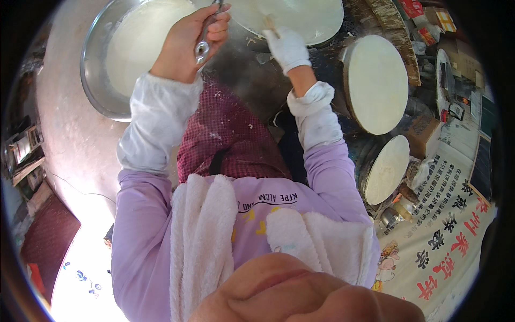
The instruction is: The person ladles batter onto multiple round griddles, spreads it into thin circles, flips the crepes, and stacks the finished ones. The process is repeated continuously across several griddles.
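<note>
My left hand, bare, is closed around a metal handle with a hole at its end. The handle's far end runs out of view at the top. Beside that hand is a wide metal basin holding pale batter. My right hand, in a white glove, grips a thin wooden tool at the near edge of a round griddle. Pale batter covers the griddle's surface. The tool is blurred, and its far end is hard to make out.
To my right stand another pale-topped round griddle and a smaller one. A cardboard box sits beyond them. A banner with writing hangs at lower right. A checked apron covers my lap.
</note>
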Demonstrator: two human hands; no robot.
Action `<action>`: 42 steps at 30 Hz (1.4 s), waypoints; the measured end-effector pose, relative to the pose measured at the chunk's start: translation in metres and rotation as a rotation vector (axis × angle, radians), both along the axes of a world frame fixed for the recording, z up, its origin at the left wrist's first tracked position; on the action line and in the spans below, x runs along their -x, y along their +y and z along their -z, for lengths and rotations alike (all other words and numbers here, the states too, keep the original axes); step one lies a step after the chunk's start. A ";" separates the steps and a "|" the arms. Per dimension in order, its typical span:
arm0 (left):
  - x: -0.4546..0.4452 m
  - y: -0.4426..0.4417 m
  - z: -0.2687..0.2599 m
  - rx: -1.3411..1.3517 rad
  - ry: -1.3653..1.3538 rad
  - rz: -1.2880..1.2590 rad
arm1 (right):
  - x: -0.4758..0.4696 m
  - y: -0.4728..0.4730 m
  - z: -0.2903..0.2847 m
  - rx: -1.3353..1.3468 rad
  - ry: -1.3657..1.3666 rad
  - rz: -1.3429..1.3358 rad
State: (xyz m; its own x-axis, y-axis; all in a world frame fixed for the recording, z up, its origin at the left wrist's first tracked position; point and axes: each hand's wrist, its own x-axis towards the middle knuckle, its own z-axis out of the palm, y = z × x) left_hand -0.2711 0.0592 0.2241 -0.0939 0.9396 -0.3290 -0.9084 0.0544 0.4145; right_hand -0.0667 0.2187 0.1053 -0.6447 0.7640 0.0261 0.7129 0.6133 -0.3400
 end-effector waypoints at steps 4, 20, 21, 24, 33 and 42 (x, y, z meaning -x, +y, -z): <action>0.013 -0.034 -0.034 0.105 -0.027 -0.009 | -0.037 0.027 -0.019 0.026 0.160 0.289; -0.019 -0.078 -0.053 0.053 0.015 0.139 | -0.085 -0.118 -0.016 0.249 0.157 0.080; -0.025 -0.081 -0.057 0.062 0.017 0.159 | -0.093 -0.128 -0.016 0.241 0.364 0.129; -0.054 -0.084 -0.071 0.078 0.029 0.247 | -0.129 -0.154 -0.022 0.299 0.737 0.394; -0.158 -0.096 -0.072 0.152 -0.079 0.503 | -0.297 -0.264 -0.029 0.135 0.734 0.722; -0.221 -0.061 -0.075 0.157 -0.135 0.918 | -0.404 -0.300 -0.017 -0.001 0.668 1.099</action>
